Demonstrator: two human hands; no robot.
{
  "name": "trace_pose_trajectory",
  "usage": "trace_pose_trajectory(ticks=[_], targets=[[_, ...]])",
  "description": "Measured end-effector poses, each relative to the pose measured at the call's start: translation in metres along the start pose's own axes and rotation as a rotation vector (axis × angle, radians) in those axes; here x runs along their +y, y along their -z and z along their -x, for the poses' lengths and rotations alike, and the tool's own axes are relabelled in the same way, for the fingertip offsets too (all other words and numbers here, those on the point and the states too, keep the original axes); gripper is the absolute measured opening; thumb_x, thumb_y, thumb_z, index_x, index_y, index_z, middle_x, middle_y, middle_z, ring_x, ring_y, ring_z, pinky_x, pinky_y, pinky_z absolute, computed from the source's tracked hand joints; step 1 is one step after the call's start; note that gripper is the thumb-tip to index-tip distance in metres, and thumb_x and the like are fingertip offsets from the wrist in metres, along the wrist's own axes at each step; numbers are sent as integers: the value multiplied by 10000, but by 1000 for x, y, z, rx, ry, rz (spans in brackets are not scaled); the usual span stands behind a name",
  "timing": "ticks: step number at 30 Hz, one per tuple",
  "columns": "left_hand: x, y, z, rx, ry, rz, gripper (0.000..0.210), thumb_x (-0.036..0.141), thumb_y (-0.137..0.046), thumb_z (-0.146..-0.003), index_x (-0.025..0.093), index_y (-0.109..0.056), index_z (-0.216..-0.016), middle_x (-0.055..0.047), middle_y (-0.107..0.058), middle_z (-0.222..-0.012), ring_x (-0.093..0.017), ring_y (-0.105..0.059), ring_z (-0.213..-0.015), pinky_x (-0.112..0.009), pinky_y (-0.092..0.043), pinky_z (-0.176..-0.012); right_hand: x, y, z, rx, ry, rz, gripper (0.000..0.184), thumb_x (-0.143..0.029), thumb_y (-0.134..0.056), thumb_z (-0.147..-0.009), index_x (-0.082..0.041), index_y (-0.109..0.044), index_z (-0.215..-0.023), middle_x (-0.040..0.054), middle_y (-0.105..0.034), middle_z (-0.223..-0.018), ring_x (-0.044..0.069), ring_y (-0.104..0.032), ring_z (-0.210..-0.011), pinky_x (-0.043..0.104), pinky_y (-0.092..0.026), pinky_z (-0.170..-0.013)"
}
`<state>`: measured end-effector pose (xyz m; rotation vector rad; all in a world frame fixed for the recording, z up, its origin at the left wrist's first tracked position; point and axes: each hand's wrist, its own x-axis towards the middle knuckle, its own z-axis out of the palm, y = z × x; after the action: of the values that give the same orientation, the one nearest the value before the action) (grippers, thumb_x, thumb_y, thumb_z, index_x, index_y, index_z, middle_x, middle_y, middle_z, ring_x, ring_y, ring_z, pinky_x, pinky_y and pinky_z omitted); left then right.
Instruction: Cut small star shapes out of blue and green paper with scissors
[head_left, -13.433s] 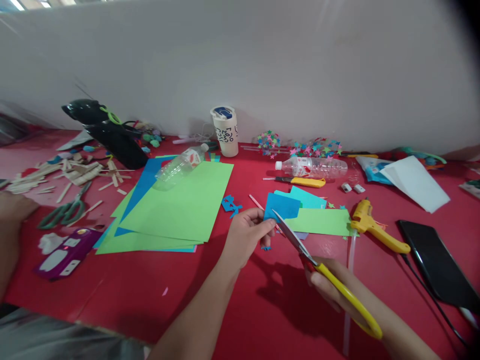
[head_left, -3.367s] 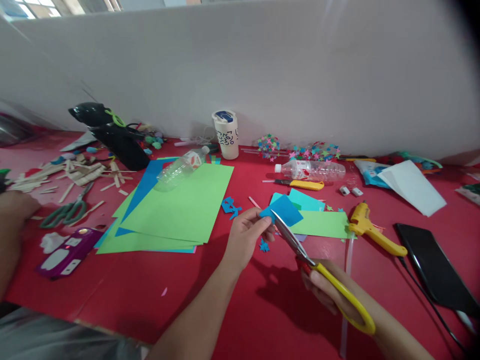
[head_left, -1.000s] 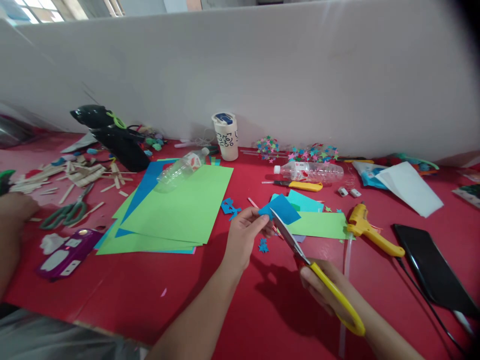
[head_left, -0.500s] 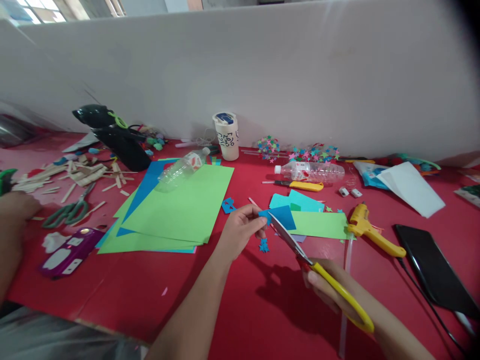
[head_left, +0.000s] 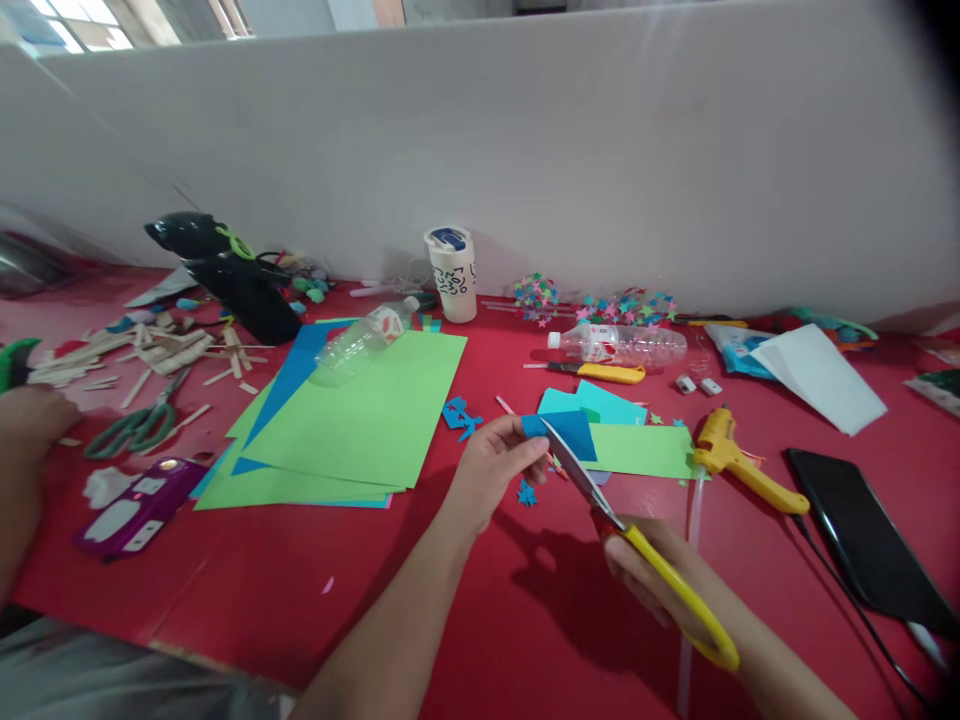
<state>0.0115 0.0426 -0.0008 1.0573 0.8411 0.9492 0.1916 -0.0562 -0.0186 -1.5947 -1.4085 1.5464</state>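
Between thumb and fingers, my left hand (head_left: pixel 499 465) pinches the left end of a small blue piece of paper (head_left: pixel 570 434) above the table. My right hand (head_left: pixel 652 565) is wrapped round the yellow handles of a pair of scissors (head_left: pixel 592 490). The scissors' blades point up and left, their tips at the blue paper close to my left fingertips. Below my left hand lies a small blue star cutout (head_left: pixel 527 493). Blue paper scraps (head_left: pixel 460 417) rest just beyond my left wrist. A green paper strip (head_left: pixel 642 447) and teal paper (head_left: pixel 611 400) lie behind the held piece.
Large green sheets (head_left: pixel 352 420) lie left, a plastic bottle on them. Rightward are a yellow glue gun (head_left: pixel 739 470), a black phone (head_left: pixel 862 530), a cutter (head_left: pixel 611 373) and another bottle (head_left: pixel 622 345). Another person's hand (head_left: pixel 34 425) is at far left, near green-handled scissors (head_left: pixel 135 430).
A blue scrap has dropped from my left hand onto the scraps beyond it. My left hand has shifted slightly right along the blue paper, and the scissors remain at it.
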Motion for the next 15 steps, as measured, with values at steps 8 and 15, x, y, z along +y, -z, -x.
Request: trace_pose_trajectory(ticks=[8,15], targets=[[-2,-6,1,65,-21,103,82,222,-597,-736,146,-576,-714,13,-590,-611,-84,-541,-498,-223,-436,-522,1,-6,0,66,31,-22,488,-672,-440,-751,-233,-297,-592,-106,-312,-357,51,-258,-295,212,-156,-333],[6,-4,3,78,-42,46,82,227,-591,-719,153,-564,-693,25,-561,-564,-76,-516,-474,-208,-414,-494,1,-2,0,-23,80,0,527,-725,-362,-755,-216,-343,-618,-94,-325,-390,52,-271,-309,213,-176,-339]])
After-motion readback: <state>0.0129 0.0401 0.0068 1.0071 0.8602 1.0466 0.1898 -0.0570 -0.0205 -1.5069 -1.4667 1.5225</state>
